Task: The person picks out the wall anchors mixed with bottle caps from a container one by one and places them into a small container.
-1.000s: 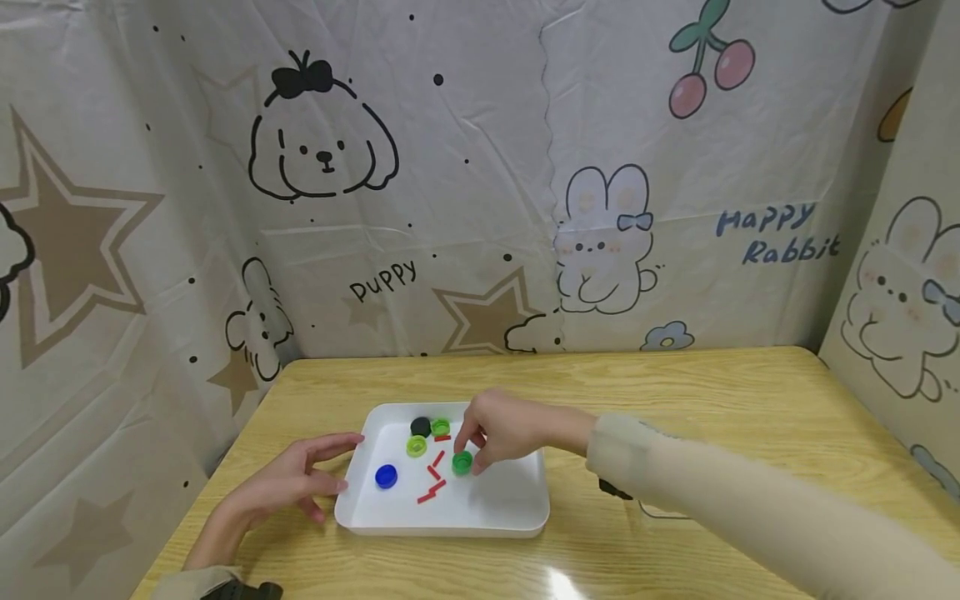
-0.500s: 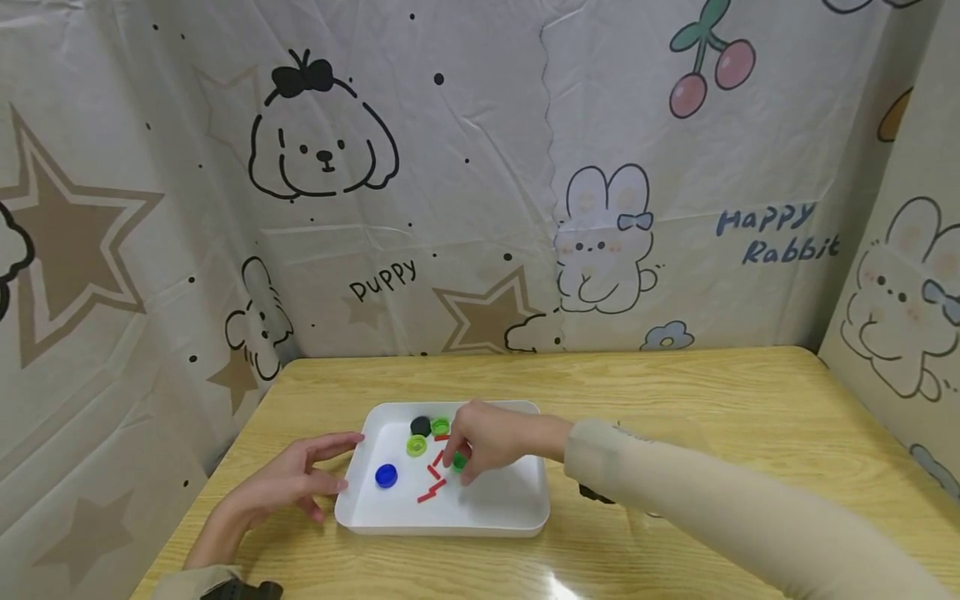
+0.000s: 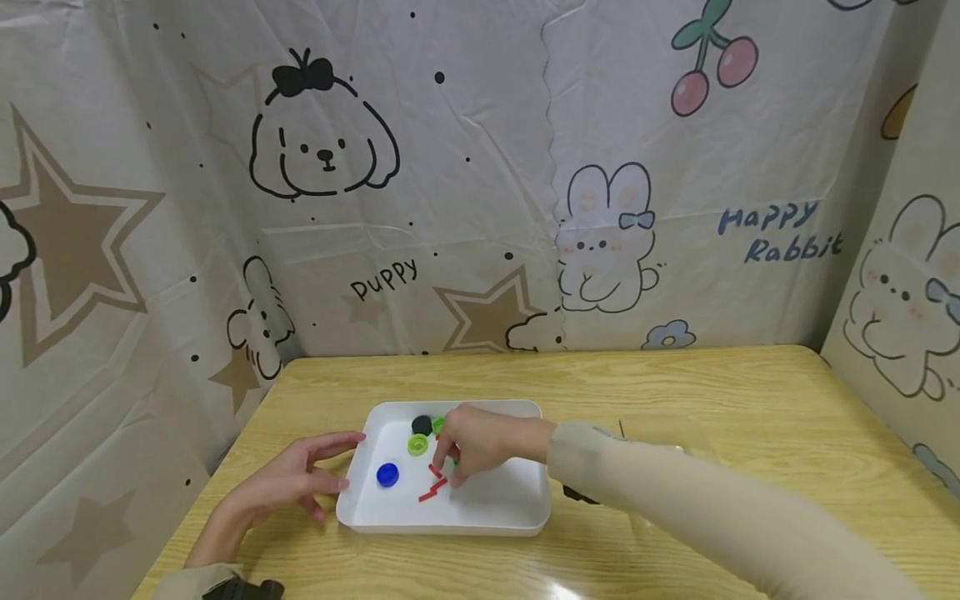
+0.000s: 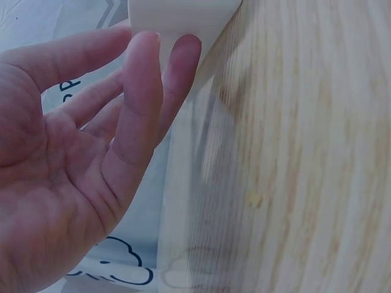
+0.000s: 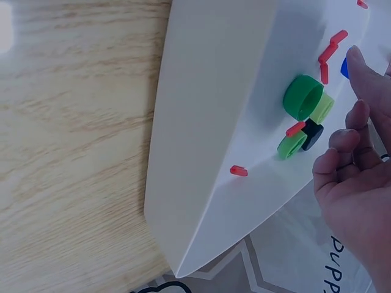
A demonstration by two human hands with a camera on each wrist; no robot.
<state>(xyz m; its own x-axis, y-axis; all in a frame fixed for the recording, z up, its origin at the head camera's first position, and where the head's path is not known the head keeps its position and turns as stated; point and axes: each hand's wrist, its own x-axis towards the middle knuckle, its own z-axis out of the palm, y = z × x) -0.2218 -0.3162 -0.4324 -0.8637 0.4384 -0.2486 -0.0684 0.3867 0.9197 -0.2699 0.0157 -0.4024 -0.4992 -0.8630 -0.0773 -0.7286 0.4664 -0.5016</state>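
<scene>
My left hand (image 3: 292, 475) is beside the white tray (image 3: 360, 508), fingers stretched so the tips touch its left wall. In the left wrist view its thumb and fingers (image 4: 143, 91) are spread at the tray corner. My right hand (image 3: 474, 440) reaches into the tray, index finger and thumb apart over small red pieces (image 3: 435, 471). Nothing shows between them. The green cap (image 5: 303, 97) is mostly hidden behind this hand in the head view. Left of it lie a blue cap (image 3: 387, 475), a yellow-green cap (image 3: 417, 445), a black cap (image 3: 422, 425) and a light green cap (image 3: 438, 425).
The tray stands on a wood-grain table (image 3: 600, 550). A clear, see-through sheet or box (image 3: 675, 433) lies right of the tray, partly under the right sleeve (image 3: 675, 483). A printed curtain (image 3: 480, 167) hangs behind the table. Another red piece (image 5: 239, 171) lies near the tray wall.
My right hand has moved left from the green cap to over the red pieces, covering one of them and most of the cap. The left hand has stayed in place.
</scene>
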